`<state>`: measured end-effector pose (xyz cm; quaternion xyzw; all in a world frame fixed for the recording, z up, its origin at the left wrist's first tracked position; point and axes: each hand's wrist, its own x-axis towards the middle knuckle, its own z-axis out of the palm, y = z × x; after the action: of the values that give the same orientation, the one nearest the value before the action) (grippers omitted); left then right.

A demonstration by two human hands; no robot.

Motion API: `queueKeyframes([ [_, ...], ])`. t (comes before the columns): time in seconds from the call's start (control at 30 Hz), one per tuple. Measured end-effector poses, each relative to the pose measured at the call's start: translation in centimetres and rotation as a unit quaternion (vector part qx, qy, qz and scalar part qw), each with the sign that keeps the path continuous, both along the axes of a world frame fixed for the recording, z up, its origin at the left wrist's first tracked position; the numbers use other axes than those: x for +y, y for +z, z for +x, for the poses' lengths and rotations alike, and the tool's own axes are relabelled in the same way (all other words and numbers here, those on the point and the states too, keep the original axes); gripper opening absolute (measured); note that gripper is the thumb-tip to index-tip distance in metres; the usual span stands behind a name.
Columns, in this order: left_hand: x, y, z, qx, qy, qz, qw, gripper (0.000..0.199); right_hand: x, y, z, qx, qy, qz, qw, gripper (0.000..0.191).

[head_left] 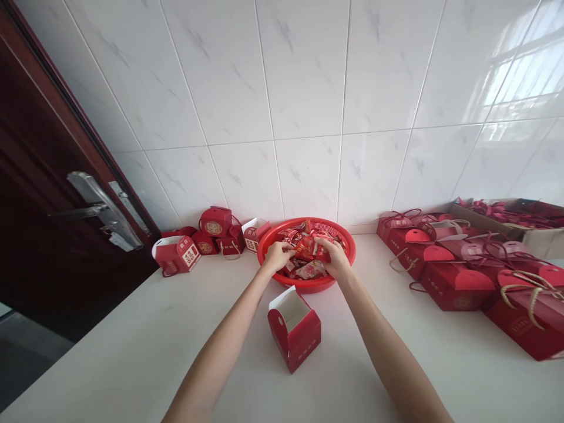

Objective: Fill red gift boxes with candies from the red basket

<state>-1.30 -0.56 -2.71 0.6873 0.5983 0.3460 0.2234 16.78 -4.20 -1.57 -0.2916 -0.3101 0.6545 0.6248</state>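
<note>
A red plastic basket (pixel 308 287) full of wrapped candies (pixel 311 270) stands against the tiled wall. Over its left side, my left hand (pixel 278 257) has its fingers closed at a red wrapped candy (pixel 303 249) with gold print. My right hand (pixel 337 257) reaches in from the right, thumb and fingers pinched on another red wrapped candy (pixel 322 252). In front of the basket, between my forearms, an open red gift box (pixel 304 341) stands upright with its top flaps raised. Its pale inside shows, though its bottom is hidden.
Several red gift boxes (pixel 215 223) sit left of the basket, one open box (pixel 174 257) nearest the dark door (pixel 53 147). Rows of red boxes with cord handles (pixel 458 288) fill the right side. Behind them is a cardboard carton (pixel 541 242) of red and pink items.
</note>
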Motion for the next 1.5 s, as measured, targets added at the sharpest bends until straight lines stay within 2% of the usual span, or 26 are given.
queueKeyframes([
  [0.13,-1.0,0.6,0.1,-0.048,-0.032,0.055,0.997,0.016,-0.1,0.1,-0.2,-0.015,0.009,-0.027,0.999,0.026],
  [0.2,-1.4,0.8,0.1,-0.083,-0.076,0.068,0.991,0.019,-0.2,0.2,-0.3,-0.017,0.014,-0.025,0.999,0.026],
  [0.33,-1.9,1.1,0.1,-0.160,-0.170,0.075,0.969,0.026,-0.5,0.4,-0.4,-0.025,0.016,-0.001,1.000,0.026],
  [0.47,-2.0,1.2,0.1,-0.177,-0.192,0.057,0.964,0.024,-0.6,0.4,-0.4,-0.052,0.045,0.024,0.997,0.030],
  [0.53,-1.6,0.9,0.0,-0.197,-0.162,0.058,0.965,0.020,-0.6,0.3,-0.4,-0.055,0.033,0.023,0.998,0.031],
  [0.7,1.0,-0.1,-1.4,-0.201,0.063,0.085,0.974,0.036,-0.3,0.2,-0.3,-0.028,-0.012,-0.002,1.000,0.032],
  [0.77,2.2,-0.4,-1.9,-0.172,0.094,0.067,0.978,0.038,-0.3,0.2,-0.3,-0.023,-0.010,-0.001,1.000,0.031],
  [0.87,3.6,-0.8,-2.0,-0.108,0.108,0.027,0.988,0.034,-0.2,0.2,-0.3,-0.014,-0.005,0.001,1.000,0.030],
  [1.0,4.3,-1.0,-1.3,-0.016,0.090,-0.022,0.996,0.026,-0.1,0.1,-0.2,-0.007,0.000,-0.003,1.000,0.025],
  [1.13,4.5,-0.9,-1.0,0.056,0.067,-0.033,0.996,0.028,0.0,-0.1,-0.1,-0.006,0.019,0.010,1.000,0.025],
  [1.27,4.6,-0.5,-0.9,0.103,0.060,-0.045,0.992,0.020,0.0,-0.2,-0.1,-0.012,0.036,0.005,0.999,0.028],
  [1.5,4.5,-0.1,-0.4,0.121,0.065,-0.055,0.989,0.043,0.2,-0.4,-0.2,-0.005,0.038,0.010,0.999,0.028],
])
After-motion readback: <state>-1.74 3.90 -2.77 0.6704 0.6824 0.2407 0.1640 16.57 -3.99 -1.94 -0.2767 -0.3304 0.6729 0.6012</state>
